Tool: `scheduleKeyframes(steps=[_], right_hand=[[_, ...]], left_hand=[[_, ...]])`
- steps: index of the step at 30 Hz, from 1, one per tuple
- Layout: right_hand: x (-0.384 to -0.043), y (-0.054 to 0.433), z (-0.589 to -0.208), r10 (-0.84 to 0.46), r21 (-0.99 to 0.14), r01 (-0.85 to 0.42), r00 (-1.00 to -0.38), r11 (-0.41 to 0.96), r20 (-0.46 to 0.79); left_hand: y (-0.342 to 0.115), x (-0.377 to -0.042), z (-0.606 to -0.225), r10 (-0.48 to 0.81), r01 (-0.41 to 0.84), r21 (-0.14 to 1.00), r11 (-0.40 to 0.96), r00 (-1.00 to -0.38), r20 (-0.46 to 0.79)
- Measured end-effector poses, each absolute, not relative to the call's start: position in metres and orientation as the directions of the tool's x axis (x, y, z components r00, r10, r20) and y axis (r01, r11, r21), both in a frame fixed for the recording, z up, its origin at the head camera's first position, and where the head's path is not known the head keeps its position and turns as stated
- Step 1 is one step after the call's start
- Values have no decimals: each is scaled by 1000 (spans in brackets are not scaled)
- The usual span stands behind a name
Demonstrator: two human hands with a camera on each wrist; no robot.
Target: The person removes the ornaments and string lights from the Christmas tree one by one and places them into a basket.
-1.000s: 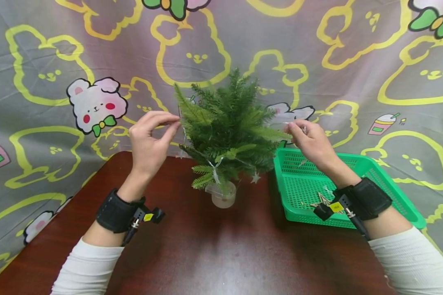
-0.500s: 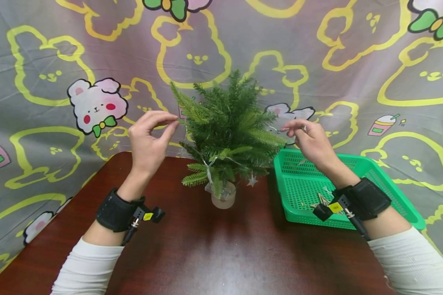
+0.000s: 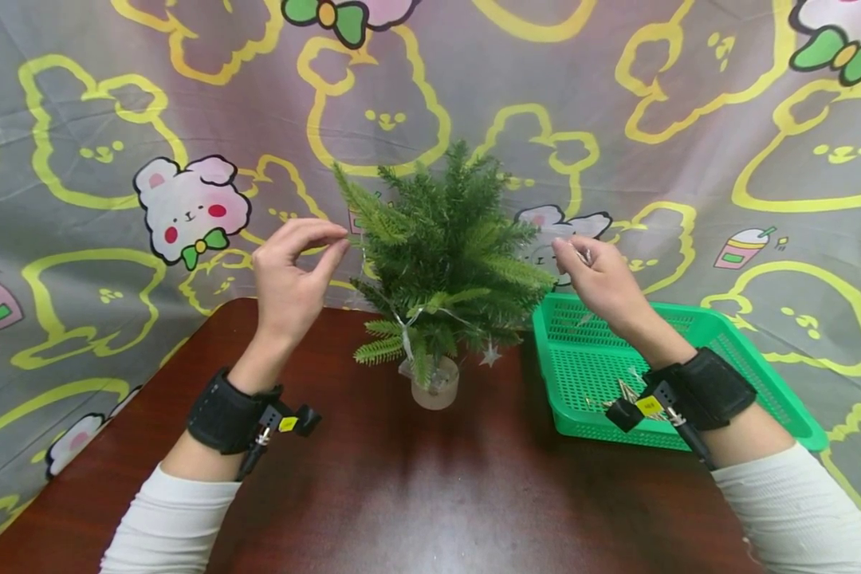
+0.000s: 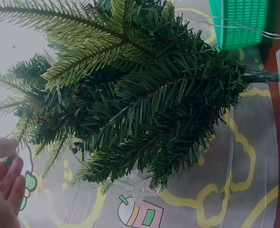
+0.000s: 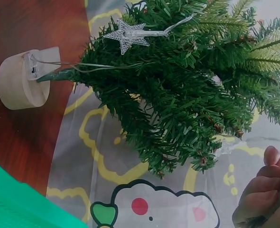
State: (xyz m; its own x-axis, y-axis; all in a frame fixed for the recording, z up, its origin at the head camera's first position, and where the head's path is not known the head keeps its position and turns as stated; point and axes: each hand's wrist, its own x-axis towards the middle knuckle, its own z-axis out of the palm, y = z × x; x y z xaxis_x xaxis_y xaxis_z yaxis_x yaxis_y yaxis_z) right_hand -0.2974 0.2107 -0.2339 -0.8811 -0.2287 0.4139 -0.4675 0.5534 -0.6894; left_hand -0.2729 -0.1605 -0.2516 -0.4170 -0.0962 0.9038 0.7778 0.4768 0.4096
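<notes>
A small artificial Christmas tree (image 3: 445, 247) stands upright on a pale round base (image 3: 434, 392). My left hand (image 3: 292, 259) pinches a branch tip on the tree's left side between thumb and fingertips. On the right, my right hand (image 3: 604, 275) grips a thin clear light string (image 5: 258, 138) that runs to the branches, with more of it bunched in the curled fingers. Clear star lights hang from the tree; one star light (image 5: 126, 35) shows low down in the right wrist view. A clear battery box (image 5: 33, 66) sits at the base, with wires leading up into the needles.
A green plastic basket (image 3: 545, 367) stands to the right on the dark red table (image 3: 373, 478), with gold star ornaments (image 3: 627, 391) inside. My right forearm passes over it. A grey curtain (image 3: 222, 104) with yellow cartoon outlines hangs close behind the tree.
The right fingers loosened, then closed again on the light string. The left-side branches have shifted slightly left. The left hand keeps nearly the same place.
</notes>
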Motion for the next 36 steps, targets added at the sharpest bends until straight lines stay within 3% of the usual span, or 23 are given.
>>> scheduleKeyframes(steps=[7, 13, 24, 36], right_hand=[[-294, 211, -231, -183, -729, -416, -906, 543, 381], [-293, 211, -232, -166, -737, -393, -916, 549, 365], [-297, 210, -234, -193, -715, -486, -869, 503, 455], [-295, 207, -231, -184, -696, -437, -893, 570, 411]], left_hand=[[-160, -272, -252, -100, 774, 431, 463, -438, 893], [-158, -269, -247, -134, 772, 422, 476, -410, 902], [-144, -251, -234, -97, 867, 182, 465, -154, 983], [-125, -241, -221, 38, 862, -27, 506, 9, 999]])
